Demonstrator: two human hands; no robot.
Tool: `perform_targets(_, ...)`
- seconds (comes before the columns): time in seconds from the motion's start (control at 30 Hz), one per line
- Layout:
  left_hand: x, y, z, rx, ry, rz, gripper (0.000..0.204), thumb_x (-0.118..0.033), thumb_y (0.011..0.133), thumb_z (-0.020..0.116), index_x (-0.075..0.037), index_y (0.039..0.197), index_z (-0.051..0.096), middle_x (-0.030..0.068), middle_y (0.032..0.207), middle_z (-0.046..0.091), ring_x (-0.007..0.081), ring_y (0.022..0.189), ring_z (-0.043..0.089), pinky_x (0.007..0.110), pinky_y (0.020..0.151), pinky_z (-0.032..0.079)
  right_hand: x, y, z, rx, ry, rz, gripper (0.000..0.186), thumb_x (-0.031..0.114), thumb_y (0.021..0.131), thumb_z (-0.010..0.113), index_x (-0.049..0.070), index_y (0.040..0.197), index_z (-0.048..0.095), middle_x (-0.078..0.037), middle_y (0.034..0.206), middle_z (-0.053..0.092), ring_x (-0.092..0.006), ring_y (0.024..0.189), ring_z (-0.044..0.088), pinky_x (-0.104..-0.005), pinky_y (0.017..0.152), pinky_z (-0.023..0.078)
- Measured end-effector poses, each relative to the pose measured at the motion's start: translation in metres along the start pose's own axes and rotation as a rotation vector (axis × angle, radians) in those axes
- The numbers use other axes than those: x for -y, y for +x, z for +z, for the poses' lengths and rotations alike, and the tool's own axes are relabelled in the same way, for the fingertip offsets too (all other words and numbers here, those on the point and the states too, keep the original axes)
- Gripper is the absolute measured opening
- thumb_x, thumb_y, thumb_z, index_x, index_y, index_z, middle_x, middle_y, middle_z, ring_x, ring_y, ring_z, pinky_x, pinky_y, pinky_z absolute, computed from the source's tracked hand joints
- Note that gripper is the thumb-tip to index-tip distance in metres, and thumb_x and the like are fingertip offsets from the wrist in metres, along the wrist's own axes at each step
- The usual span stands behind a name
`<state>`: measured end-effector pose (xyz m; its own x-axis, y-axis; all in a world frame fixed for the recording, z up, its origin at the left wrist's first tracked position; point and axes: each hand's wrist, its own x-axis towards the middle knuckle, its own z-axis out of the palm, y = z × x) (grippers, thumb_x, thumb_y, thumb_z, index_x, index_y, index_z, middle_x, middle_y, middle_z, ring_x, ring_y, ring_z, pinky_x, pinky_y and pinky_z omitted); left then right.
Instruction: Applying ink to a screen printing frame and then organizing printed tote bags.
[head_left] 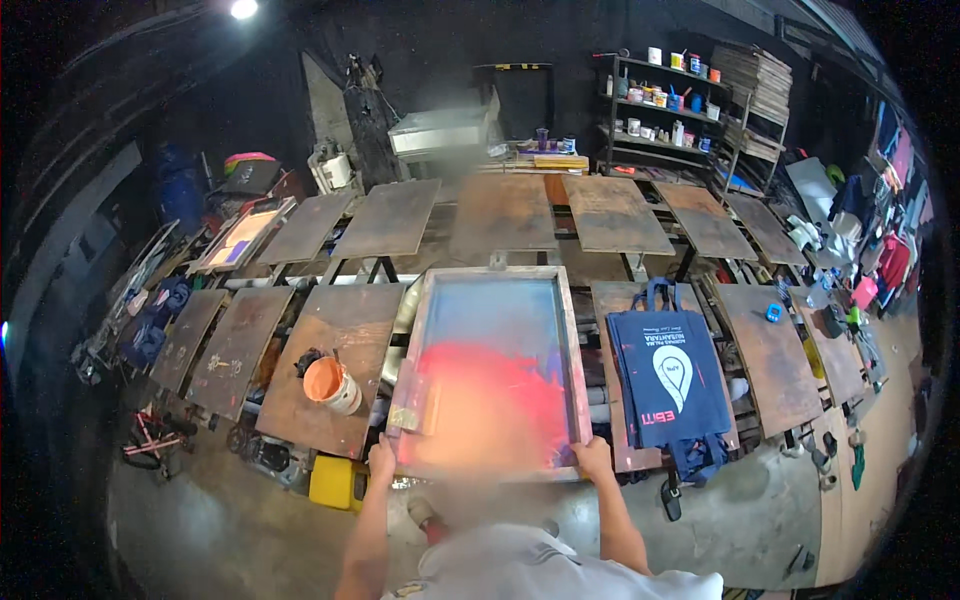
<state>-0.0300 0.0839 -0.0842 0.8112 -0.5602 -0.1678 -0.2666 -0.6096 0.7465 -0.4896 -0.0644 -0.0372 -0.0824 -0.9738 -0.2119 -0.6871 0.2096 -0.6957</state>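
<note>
A screen-printing frame (576, 385) with a wooden rim lies in front of me, its mesh blue-grey at the far end and smeared with red-pink and orange ink nearer me. My left hand (382, 460) is closed on its near left corner. At the near right corner, my right hand (593, 458) grips the rim too. A yellowish block, perhaps a squeegee (405, 416), rests inside the frame along the left side. Part of the near end is blurred. Whatever lies beneath the frame is hidden.
A tub of orange ink (334, 387) stands on the board (345, 325) to the left. Navy tote bags (640, 365) with white and red print lie stacked at right. Two rows of boards stretch sideways. A yellow container (337, 484) sits below; a shelf (665, 110) of pots stands behind.
</note>
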Motion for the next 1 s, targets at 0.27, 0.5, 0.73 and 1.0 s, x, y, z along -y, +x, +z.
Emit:
perform_targets(0.27, -0.025, -0.012, -0.019, -0.012, 0.088, 0.062, 0.067, -0.045, 0.101, 0.033, 0.012, 0.088, 0.066, 0.0369, 0.090, 0.062, 0.0524, 0.096, 0.059, 0.056, 0.085, 0.044, -0.010, -0.001, -0.002, -0.017, 0.042, -0.055, 0.042, 0.028, 0.071, 0.068, -0.012, 0.083, 0.066, -0.033, 0.082, 0.066, -0.0434, 0.085, 0.068, -0.0462, 0.076, 0.054)
perform_targets(0.5, -0.050, -0.045, -0.073, -0.120, -0.048, 0.243, 0.061, -0.040, 0.100, 0.035, 0.011, 0.085, 0.065, 0.0344, 0.085, 0.063, 0.0512, 0.088, 0.061, 0.056, 0.079, 0.045, 0.036, -0.042, -0.039, -0.098, 0.079, -0.152, 0.045, 0.028, 0.071, 0.069, -0.013, 0.087, 0.063, -0.033, 0.084, 0.066, -0.0445, 0.086, 0.068, -0.0464, 0.076, 0.054)
perform_targets(0.73, -0.025, -0.094, -0.155, -0.163, -0.192, 0.190, 0.060, -0.040, 0.101, 0.036, 0.010, 0.084, 0.063, 0.0336, 0.081, 0.061, 0.0509, 0.083, 0.060, 0.056, 0.073, 0.043, 0.060, -0.095, -0.052, -0.127, 0.160, -0.320, 0.044, 0.024, 0.071, 0.074, -0.013, 0.091, 0.064, -0.028, 0.082, 0.068, -0.0354, 0.081, 0.069, -0.0427, 0.073, 0.052)
perform_targets(1.0, 0.113, -0.141, -0.269, -0.403, -0.407, 0.154, 0.061, -0.045, 0.102, 0.040, 0.007, 0.073, 0.056, 0.0204, 0.057, 0.052, 0.0257, 0.054, 0.050, 0.047, 0.055, 0.038, 0.149, -0.188, 0.013, 0.063, 0.075, -0.456, 0.045, 0.026, 0.075, 0.073, -0.012, 0.097, 0.063, -0.030, 0.086, 0.068, -0.0405, 0.084, 0.069, -0.0440, 0.074, 0.052)
